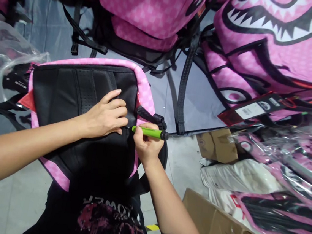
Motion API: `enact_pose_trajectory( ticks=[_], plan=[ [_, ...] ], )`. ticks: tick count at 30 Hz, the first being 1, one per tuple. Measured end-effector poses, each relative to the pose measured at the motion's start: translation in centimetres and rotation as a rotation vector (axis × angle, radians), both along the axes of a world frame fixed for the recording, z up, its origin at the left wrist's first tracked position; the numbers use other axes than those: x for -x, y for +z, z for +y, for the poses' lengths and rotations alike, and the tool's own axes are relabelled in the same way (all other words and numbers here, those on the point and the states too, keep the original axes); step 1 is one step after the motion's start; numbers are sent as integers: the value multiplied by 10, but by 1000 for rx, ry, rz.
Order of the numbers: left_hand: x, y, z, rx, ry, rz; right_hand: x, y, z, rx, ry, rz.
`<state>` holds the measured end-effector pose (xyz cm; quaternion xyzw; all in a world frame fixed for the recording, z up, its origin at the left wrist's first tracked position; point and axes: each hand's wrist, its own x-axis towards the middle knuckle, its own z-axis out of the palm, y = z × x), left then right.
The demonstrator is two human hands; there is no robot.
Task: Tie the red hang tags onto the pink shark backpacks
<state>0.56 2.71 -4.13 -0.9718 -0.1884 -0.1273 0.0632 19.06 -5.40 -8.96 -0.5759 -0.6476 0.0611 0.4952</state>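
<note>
A pink-checked backpack (61, 93) lies with its black back panel facing up, partly over my lap. My left hand (106, 114) rests palm down on that panel, its fingers bent and slightly apart. In my right hand (150, 145) is a green marker (151, 132) with a black end, held between thumb and fingers. Its dark tip points left and meets the panel close to my left fingertips, near the pink side edge. A black strap with a buckle (159, 121) lies just above my right hand.
More pink backpacks (141, 7) stand along the far side, with straps (185, 86) hanging down. A shark-mouth backpack (279, 52) carries a hang tag (256, 110). Clear plastic wrap (5, 58) lies at left. To the right are a cardboard box (216, 224) and bagged backpacks (295, 170).
</note>
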Motion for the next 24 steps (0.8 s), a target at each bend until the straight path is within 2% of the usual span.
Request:
enact_pose_trajectory(
  ticks=[8,16,24],
  plan=[
    [0,-1,0,13,-2,-2,-1,1,-2,37,29,-27],
    [0,-2,0,39,18,3,2,0,-3,7,-32,-101],
    [-2,-4,-1,47,33,-7,3,4,-3,15,-46,-72]
  ],
)
